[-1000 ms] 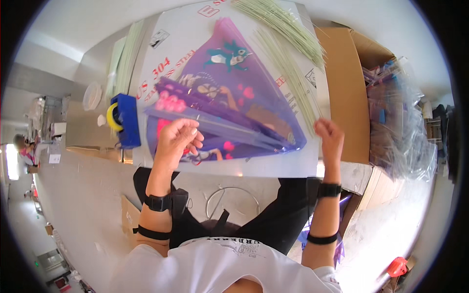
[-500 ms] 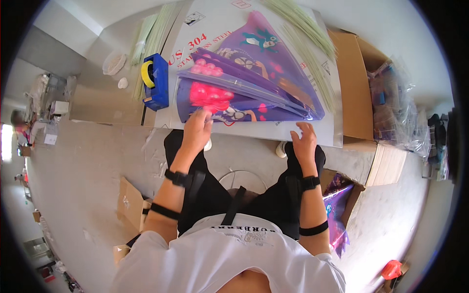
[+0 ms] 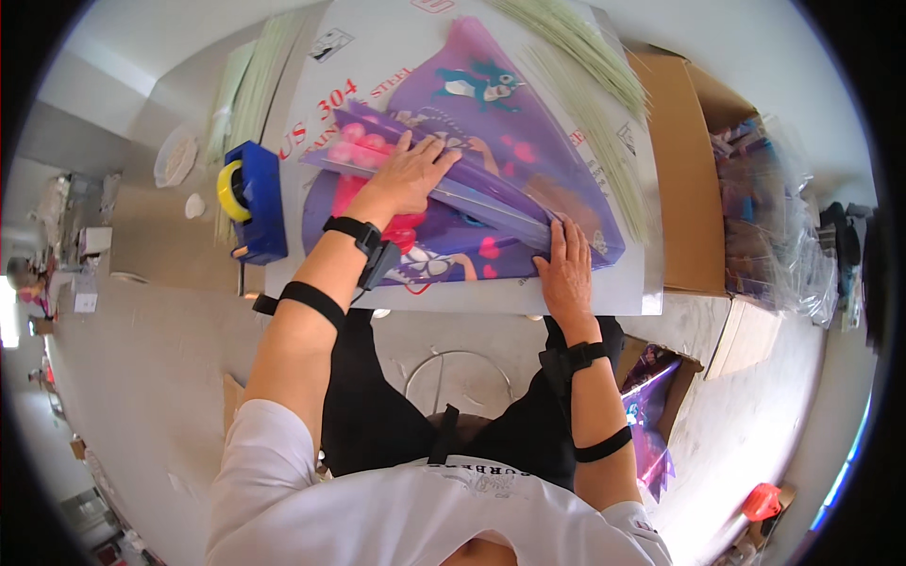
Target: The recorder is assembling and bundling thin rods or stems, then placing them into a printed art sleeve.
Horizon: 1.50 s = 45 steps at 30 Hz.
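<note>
A purple, roughly triangular printed sheet (image 3: 538,203), which looks like a kite sail, lies folded on the table. It bears a teal printed figure, pink hearts and bright pink ball shapes on its left part. My left hand (image 3: 412,176) rests over the folded middle layers, fingers stretched out and pointing up to the right. At the sheet's lower right corner, where the folds narrow, my right hand (image 3: 568,269) lies with straight fingers on the material. Neither hand is closed round anything. A pale strip or rod runs along one fold between them.
A blue tape dispenser (image 3: 267,200) with yellow tape stands left of the sheet. Pale thin rods (image 3: 566,42) lie at the far right and far left. A white bowl (image 3: 176,158) sits at left. An open cardboard box (image 3: 679,179) with clear-wrapped packs adjoins the table's right side.
My left hand has moved up and right from the sheet's near edge onto its folds. My right hand has come up onto the right corner. The view has shifted slightly.
</note>
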Each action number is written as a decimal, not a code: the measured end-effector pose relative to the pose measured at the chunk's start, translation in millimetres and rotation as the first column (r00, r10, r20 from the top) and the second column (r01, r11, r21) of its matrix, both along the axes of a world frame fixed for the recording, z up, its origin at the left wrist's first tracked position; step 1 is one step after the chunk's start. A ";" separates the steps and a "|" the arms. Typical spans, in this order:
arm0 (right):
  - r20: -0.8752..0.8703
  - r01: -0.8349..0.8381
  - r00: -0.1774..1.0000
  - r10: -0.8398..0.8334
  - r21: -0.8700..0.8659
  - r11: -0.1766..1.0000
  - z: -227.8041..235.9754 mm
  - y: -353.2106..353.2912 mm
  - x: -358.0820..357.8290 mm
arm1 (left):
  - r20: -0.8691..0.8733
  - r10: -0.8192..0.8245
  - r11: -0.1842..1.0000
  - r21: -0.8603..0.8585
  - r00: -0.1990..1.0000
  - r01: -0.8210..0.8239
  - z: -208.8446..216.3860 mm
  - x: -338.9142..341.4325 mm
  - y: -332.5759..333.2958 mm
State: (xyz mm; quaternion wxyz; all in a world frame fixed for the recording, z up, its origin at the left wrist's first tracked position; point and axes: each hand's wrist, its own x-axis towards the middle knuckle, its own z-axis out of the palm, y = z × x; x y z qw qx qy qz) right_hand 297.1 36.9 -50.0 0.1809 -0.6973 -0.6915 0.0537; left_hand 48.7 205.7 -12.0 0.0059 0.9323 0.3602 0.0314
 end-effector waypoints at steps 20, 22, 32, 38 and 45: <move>-0.237 0.081 0.966 -0.099 -0.086 0.993 20.8 27.9 30.1 | -0.274 -0.017 0.999 -0.046 0.961 0.004 72.3 26.9 0.6; -0.141 0.161 0.979 -0.145 0.109 0.981 22.6 9.9 33.9 | -0.213 0.009 0.996 0.091 0.977 0.010 101.0 28.7 -40.9; -0.717 -0.034 -0.477 -0.509 -0.563 0.826 34.8 -128.2 -30.1 | -0.198 0.276 0.956 0.162 0.941 -0.246 79.3 17.8 -274.2; -0.544 -0.202 -0.675 -0.499 -0.514 0.834 4.2 -106.0 -64.5 | -0.030 0.186 0.968 0.174 0.982 -0.178 -6.9 12.6 -300.1; -0.957 0.021 -0.210 -0.201 -0.210 0.977 -131.2 -99.6 -42.5 | 0.118 0.052 0.997 0.047 0.992 -0.058 -42.9 21.1 -296.4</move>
